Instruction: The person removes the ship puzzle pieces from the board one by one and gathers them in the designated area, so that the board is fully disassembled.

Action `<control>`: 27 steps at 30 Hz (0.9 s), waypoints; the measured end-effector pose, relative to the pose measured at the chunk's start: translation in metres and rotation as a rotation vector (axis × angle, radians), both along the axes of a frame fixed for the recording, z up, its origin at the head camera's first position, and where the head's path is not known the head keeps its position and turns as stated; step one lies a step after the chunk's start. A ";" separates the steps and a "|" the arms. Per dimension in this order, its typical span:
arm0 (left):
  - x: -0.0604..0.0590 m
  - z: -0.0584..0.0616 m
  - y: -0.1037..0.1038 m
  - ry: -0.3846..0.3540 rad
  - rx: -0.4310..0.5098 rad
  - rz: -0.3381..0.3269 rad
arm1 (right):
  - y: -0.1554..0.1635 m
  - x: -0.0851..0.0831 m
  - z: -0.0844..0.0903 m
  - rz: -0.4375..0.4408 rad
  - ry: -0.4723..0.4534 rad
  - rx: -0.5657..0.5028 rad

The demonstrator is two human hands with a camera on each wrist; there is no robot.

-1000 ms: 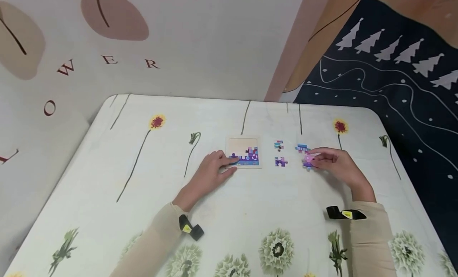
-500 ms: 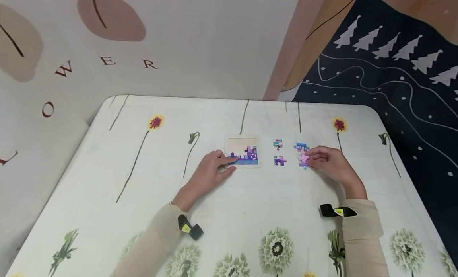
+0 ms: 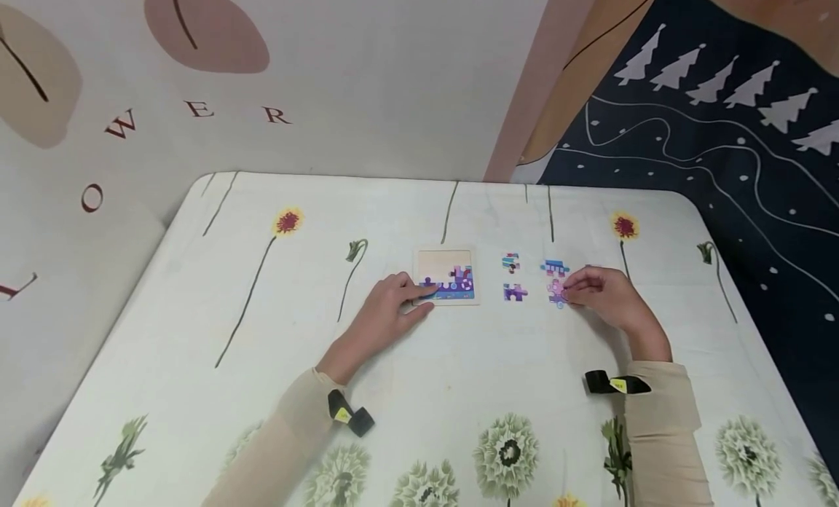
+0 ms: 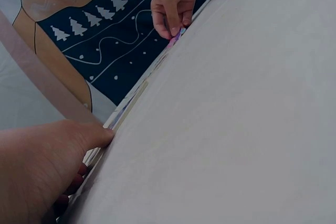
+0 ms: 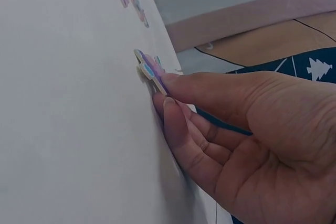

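Note:
A small wooden puzzle tray (image 3: pixel 438 262) lies mid-table, its lower rows filled with purple and blue pieces. My left hand (image 3: pixel 405 300) rests on its near left corner, index finger on top and thumb along the front edge (image 4: pixel 131 103). To the right, my right hand (image 3: pixel 572 292) pinches a pink puzzle piece (image 3: pixel 557 292) between thumb and fingertips, with the piece low against the tablecloth. The right wrist view shows this piece (image 5: pixel 148 69) tilted up at the tips of my right hand (image 5: pixel 163 90). In the left wrist view, my left hand (image 4: pixel 37 171) fills the near corner.
Three loose pieces lie between the hands: a striped one (image 3: pixel 510 262), a purple one (image 3: pixel 514 293) and a blue-pink one (image 3: pixel 554 267). The flowered tablecloth (image 3: pixel 262 332) covers the table. A dark tree-patterned cloth (image 3: pixel 741 164) hangs past the right edge.
My right hand has slid a little to the left with the pink piece. The left hand has stayed on the tray.

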State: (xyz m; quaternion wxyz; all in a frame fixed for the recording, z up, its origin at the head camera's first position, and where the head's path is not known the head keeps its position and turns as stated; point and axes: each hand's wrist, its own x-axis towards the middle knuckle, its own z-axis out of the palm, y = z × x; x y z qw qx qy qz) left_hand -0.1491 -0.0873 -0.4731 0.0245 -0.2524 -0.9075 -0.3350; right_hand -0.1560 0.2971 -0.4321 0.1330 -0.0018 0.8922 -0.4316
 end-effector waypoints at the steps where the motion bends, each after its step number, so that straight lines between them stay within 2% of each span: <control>1: 0.000 0.000 0.000 0.001 -0.001 0.001 | 0.000 0.000 0.001 -0.004 -0.004 0.006; 8: 0.000 0.000 0.001 0.004 -0.005 0.002 | -0.004 0.001 0.003 -0.039 -0.011 0.068; 22: 0.003 0.002 0.001 0.001 -0.006 0.014 | -0.009 0.005 0.008 -0.037 0.025 0.128; 27: 0.002 0.004 0.000 0.005 -0.021 0.009 | -0.023 0.003 0.015 -0.065 0.146 0.119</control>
